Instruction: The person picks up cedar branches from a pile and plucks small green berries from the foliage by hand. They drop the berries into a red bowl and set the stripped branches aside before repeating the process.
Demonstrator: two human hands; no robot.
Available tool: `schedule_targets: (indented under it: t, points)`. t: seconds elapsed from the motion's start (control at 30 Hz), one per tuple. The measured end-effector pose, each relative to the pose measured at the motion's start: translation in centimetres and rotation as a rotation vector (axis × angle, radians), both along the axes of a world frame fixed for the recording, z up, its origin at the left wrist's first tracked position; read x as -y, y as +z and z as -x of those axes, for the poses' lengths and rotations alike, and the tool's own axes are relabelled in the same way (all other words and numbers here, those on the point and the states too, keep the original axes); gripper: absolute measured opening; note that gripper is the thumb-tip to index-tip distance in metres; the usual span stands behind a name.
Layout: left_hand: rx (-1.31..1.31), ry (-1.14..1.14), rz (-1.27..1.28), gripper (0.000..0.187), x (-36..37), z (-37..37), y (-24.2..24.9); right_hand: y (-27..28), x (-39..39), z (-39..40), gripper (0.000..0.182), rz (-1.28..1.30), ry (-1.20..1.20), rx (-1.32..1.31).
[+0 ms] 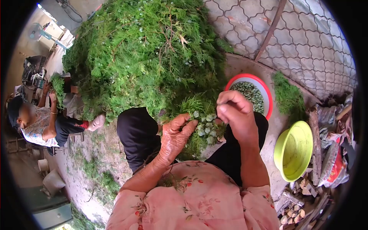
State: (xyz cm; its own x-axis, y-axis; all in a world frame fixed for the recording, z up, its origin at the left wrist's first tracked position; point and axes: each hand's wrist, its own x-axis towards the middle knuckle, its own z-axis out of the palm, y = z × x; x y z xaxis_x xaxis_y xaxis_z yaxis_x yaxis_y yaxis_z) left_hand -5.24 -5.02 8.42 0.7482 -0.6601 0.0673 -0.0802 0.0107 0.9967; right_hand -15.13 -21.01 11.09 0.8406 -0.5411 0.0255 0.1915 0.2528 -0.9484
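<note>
My left hand (pixel 173 138) is closed around a green conifer sprig (pixel 194 148) over my lap. A cluster of pale blue-green cones (pixel 208 129) sits on the sprig, just right of my left fingertips. My right hand (pixel 239 117) hovers at the right side of this cluster, fingers curled and thumb against the index finger. Whatever lies in that pinch, if anything, is too small to tell. Behind my right hand stands a white basin with a red rim (pixel 270 96), holding many small green cones (pixel 250 92).
A large heap of conifer branches (pixel 142 57) rises in front of me. At the left a seated person (pixel 42 122) holds a green sprig. To my right are a yellow-green basin (pixel 283 153), loose greenery (pixel 287 94), chopped wood (pixel 293 214) and a wire-mesh panel (pixel 299 42).
</note>
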Motion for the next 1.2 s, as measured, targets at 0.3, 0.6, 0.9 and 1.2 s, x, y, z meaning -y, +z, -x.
schedule_targets:
  t: [0.3, 0.6, 0.9, 1.2]
  points:
    - [0.119, -0.102, -0.061, 0.008, -0.6, -0.5, 0.0, -0.8, -0.9, -1.9, 0.021, 0.805, 0.112, -0.02]
    - [0.123, -0.059, -0.05, 0.012, -0.7, -0.7, 0.0, 0.5, -0.8, -1.4, 0.01, -0.459, -0.223, 0.08]
    - [0.126, 0.012, 0.0, 0.015, -1.0, -1.2, -1.3, -2.7, -1.4, 0.7, 0.01, -0.164, 0.081, -0.337]
    - [0.027, -0.094, -0.029, 0.01, -0.8, -1.2, -0.4, -4.4, -2.2, -1.1, 0.011, -0.043, 0.079, -0.107]
